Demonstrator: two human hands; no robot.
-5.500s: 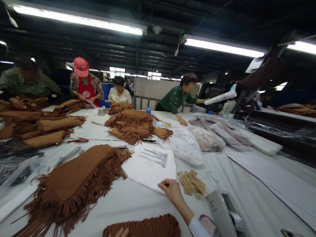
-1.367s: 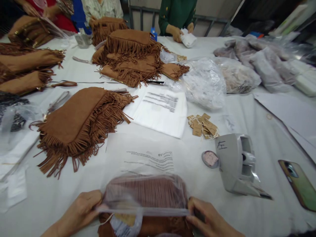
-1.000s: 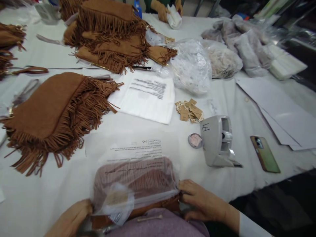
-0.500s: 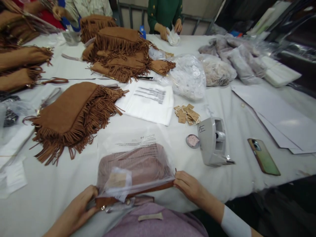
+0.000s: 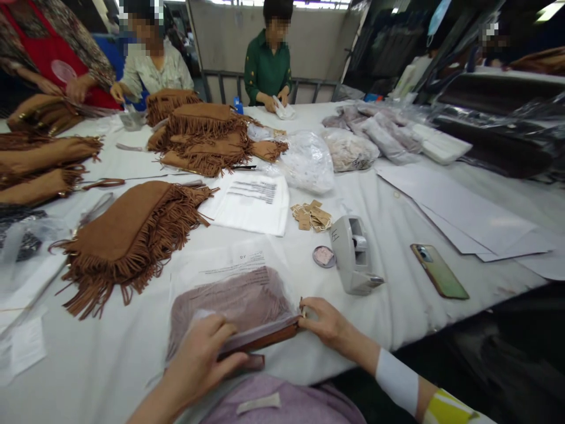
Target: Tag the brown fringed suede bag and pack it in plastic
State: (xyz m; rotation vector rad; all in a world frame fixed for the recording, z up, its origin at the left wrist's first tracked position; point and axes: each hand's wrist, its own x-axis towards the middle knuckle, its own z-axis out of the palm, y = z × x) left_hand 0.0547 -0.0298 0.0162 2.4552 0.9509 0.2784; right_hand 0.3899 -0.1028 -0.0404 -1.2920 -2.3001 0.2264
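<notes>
A brown fringed handbag (image 5: 238, 297) lies in a clear printed plastic bag (image 5: 212, 259) at the table's near edge. Its brown zip edge pokes out of the plastic's near opening. My left hand (image 5: 200, 350) lies over the left part of that edge, fingers bent over the plastic and thumb on the near side, closed on it. At the right corner, my right hand (image 5: 324, 324) pinches the handbag's end. The small tag packet is mostly hidden beneath my left hand.
An unbagged fringed handbag (image 5: 132, 221) lies left, with more piled behind (image 5: 203, 123). Folded plastic bags (image 5: 251, 203), kraft tags (image 5: 311, 216), a tape dispenser (image 5: 353, 253), a small round tin (image 5: 323, 257), and a phone (image 5: 439, 271) lie beyond and right. Several co-workers stand across the table.
My left hand has moved right and inward from the left corner, over the opening and tag packet. My right hand keeps its corner. The head view has tilted up.
</notes>
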